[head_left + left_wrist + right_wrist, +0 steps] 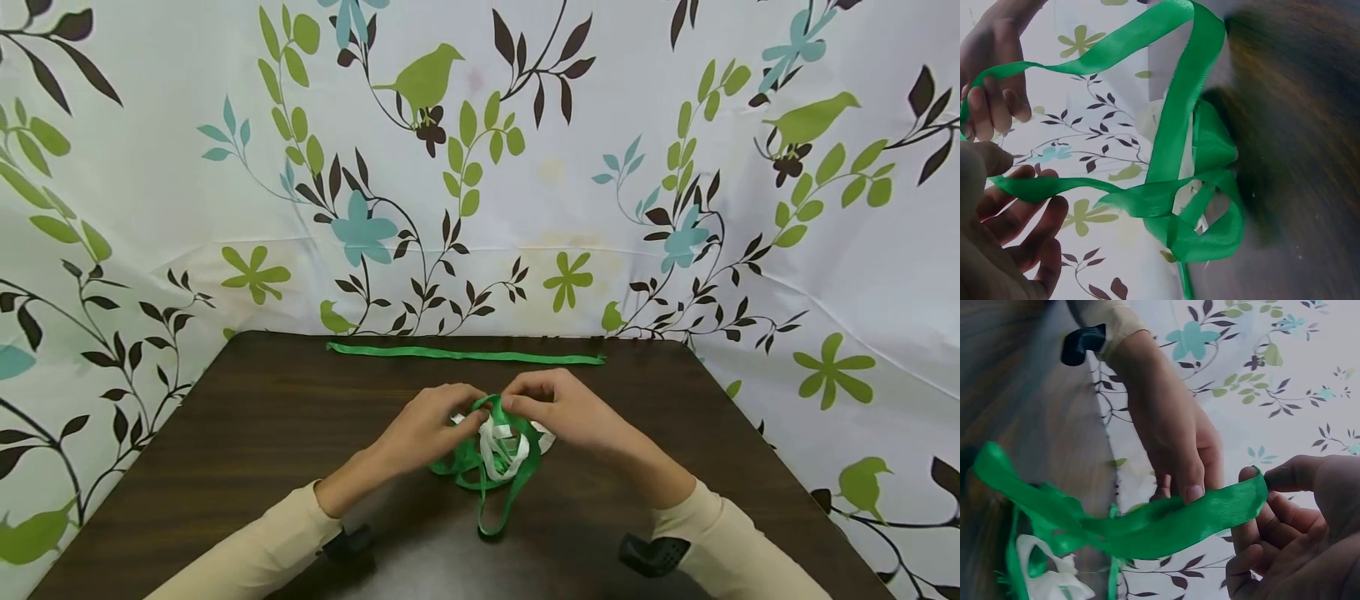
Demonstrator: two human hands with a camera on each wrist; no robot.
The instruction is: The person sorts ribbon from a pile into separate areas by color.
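A tangle of green ribbon (531, 454) and white ribbon (489, 446) lies around the middle of the table, below both hands. My left hand (423, 429) pinches a raised stretch of the green ribbon; in the right wrist view its thumb lies along the band. Between thumb and finger, my right hand (570, 412) grips the green ribbon close to an end, as the right wrist view shows. From the fingers the green band (1175, 119) runs down in loops to the pile in the left wrist view. One narrow loop hangs toward the table's front.
Along the back edge of the dark wooden table (300, 417), a separate green strip (465, 355) lies stretched out straight. Behind it hangs a white cloth (510, 225) printed with leaves and birds. Black wrist devices (654, 556) sit under the sleeves.
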